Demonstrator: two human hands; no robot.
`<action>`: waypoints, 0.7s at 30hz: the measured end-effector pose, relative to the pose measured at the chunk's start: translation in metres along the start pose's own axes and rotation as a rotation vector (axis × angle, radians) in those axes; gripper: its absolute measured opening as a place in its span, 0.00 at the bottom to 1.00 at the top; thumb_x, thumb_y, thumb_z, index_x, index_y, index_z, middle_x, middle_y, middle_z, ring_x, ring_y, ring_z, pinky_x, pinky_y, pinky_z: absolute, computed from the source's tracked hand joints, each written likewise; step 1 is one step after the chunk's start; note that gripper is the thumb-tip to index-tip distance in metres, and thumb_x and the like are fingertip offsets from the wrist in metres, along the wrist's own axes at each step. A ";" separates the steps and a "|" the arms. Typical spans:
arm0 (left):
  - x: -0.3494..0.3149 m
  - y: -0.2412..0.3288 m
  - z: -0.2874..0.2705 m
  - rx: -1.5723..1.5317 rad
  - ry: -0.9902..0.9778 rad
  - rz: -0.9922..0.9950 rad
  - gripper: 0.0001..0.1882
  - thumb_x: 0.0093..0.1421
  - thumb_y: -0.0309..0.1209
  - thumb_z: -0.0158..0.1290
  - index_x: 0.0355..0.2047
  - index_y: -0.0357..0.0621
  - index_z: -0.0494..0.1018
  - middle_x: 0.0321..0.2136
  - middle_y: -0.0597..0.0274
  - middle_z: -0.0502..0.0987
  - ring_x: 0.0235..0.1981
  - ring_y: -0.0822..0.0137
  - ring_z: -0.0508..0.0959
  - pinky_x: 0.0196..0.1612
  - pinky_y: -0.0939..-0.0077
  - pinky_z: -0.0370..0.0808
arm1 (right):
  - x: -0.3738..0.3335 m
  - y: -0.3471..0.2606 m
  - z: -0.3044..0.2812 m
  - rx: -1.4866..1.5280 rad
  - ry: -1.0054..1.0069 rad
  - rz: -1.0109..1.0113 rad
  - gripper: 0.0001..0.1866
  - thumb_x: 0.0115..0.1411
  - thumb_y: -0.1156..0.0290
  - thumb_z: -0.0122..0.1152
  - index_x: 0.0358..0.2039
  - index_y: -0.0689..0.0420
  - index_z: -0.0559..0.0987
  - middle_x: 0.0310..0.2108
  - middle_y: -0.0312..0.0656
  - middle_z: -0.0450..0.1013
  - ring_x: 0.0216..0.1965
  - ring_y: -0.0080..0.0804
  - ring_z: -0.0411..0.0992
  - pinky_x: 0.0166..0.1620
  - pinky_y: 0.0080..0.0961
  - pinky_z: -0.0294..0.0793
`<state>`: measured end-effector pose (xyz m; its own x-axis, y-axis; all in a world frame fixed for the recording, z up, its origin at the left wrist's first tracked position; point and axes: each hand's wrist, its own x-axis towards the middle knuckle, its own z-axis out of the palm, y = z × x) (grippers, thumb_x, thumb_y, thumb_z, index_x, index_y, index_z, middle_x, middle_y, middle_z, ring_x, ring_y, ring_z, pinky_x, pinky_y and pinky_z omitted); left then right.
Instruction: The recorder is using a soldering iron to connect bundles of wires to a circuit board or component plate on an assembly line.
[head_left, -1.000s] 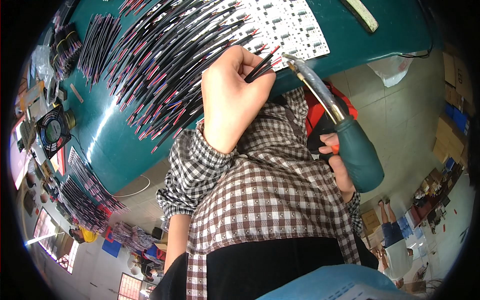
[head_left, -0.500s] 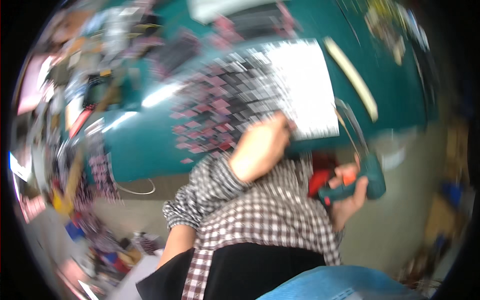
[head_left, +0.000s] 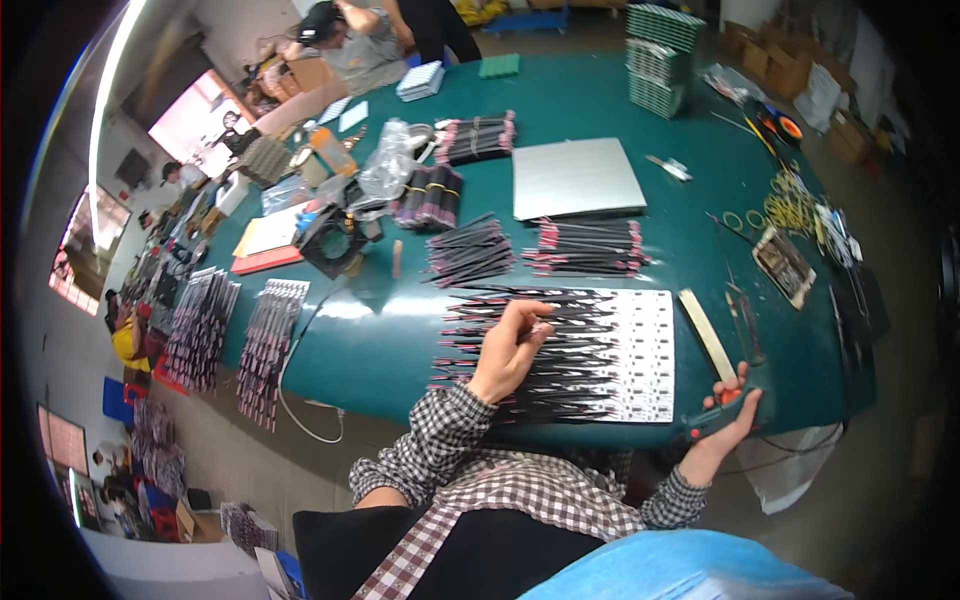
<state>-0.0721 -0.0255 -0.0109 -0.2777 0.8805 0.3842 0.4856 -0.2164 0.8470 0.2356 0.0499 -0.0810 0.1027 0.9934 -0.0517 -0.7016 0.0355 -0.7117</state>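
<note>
A panel of small white circuit boards (head_left: 650, 350) lies before me on the green table (head_left: 380, 370), with rows of black, red-ended wires (head_left: 560, 385) stretching left from it. Over the wires is my left hand (head_left: 508, 355), thumb and fingers pinched together; what they hold, if anything, is too small to name. My right hand (head_left: 735, 425) grips a dark green soldering gun (head_left: 712, 418) with an orange-red trigger, at the table's front edge right of the panel. Its thin metal tip points away from me, apart from the boards.
Loose wire bundles (head_left: 590, 247) and a pale flat slab (head_left: 580, 180) lie beyond the panel. A cream strip (head_left: 706, 335) lies on its right, near a shallow tray (head_left: 783, 266) and yellow coiled wire (head_left: 795, 205). Wired boards (head_left: 270, 345) hang over the left edge. Another person (head_left: 360, 60) sits across the table.
The view has swung up and sharpened from a blur. My left hand has moved off the panel's near side onto the wires. My right hand has brought the soldering gun up to the table edge.
</note>
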 end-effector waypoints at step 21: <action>0.049 -0.022 0.000 -0.661 -0.214 -0.575 0.12 0.65 0.29 0.42 0.43 0.35 0.70 0.23 0.68 0.72 0.18 0.83 0.64 0.22 0.91 0.62 | -0.001 -0.003 0.004 -0.009 -0.074 0.019 0.32 0.60 0.48 0.49 0.53 0.65 0.63 0.33 0.39 0.67 0.34 0.29 0.67 0.29 0.21 0.72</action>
<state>-0.0965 0.0225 -0.0108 -0.1382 0.9730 -0.1849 -0.2746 0.1418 0.9510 0.2349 0.0491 -0.0764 0.0366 0.9992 -0.0133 -0.6964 0.0159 -0.7175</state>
